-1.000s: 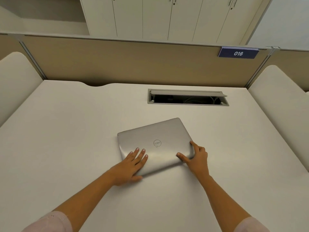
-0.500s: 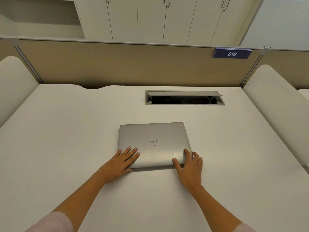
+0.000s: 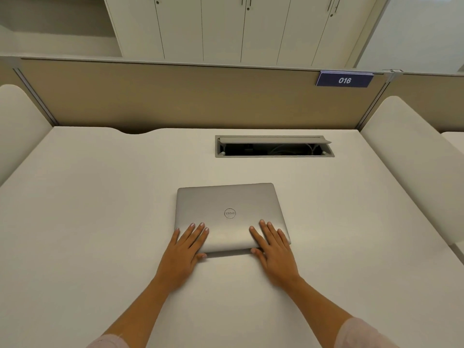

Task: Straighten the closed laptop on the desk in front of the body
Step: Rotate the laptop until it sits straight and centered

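Observation:
A closed silver laptop (image 3: 229, 204) with a round logo lies flat on the white desk (image 3: 100, 209), its edges nearly square to the desk's front and back. My left hand (image 3: 187, 249) rests flat on the lid's near left corner, fingers spread, thumb at the front edge. My right hand (image 3: 275, 248) rests flat on the near right corner in the same way. Neither hand grips the laptop; both press on its lid.
An open cable tray (image 3: 273, 146) is set into the desk behind the laptop. A beige partition (image 3: 175, 96) with a blue "016" label (image 3: 344, 80) closes the back. Padded side panels (image 3: 411, 159) flank the desk. White cabinets stand beyond.
The laptop has turned from a tilted pose to nearly square with the desk. My right hand moved from the right edge onto the lid's near right corner.

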`<state>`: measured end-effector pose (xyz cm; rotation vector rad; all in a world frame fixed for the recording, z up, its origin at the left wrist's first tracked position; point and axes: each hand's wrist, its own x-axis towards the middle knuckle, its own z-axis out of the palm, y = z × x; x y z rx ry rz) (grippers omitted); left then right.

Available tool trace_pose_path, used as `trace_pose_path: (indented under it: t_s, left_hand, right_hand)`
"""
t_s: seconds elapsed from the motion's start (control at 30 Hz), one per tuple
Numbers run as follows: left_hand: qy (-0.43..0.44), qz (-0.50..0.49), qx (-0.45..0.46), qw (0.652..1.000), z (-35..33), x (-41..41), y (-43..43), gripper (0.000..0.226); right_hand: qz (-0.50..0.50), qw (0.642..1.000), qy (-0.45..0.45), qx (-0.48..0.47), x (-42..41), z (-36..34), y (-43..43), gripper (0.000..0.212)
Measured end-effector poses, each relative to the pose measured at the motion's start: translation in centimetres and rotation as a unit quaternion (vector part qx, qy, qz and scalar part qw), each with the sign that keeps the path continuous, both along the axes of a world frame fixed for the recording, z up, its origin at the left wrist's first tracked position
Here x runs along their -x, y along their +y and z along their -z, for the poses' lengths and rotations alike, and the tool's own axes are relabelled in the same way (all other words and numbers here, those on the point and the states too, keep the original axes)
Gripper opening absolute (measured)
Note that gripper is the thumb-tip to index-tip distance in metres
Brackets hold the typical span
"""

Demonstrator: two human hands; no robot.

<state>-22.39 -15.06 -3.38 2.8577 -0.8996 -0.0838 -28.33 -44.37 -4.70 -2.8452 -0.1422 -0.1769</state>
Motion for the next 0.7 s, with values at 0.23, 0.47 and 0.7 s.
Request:
trace_pose_path:
  t_s: [0.23,0.47,0.7]
  left_hand:
    - [-0.008,0.005,-0.002,1.000,-0.1,-0.5,0.4,0.059]
    - [-0.017,-0.029,-0.029,0.999,-0.5,-1.4,0.2,0.062]
    - [-0.027,-0.042,0.006,0.999,-0.4,-2.2,-0.1,0.065]
  right_hand:
    - [0.037,0.999,-0.002,-0.037,0.2,0.2,1.0,0.050]
    - [0.049,0.998,0.009,-0.042,-0.3,0.1,1.6,0.051]
    - [0.042,0.998,0.021,-0.038,-1.0,0.0,1.4,0.049]
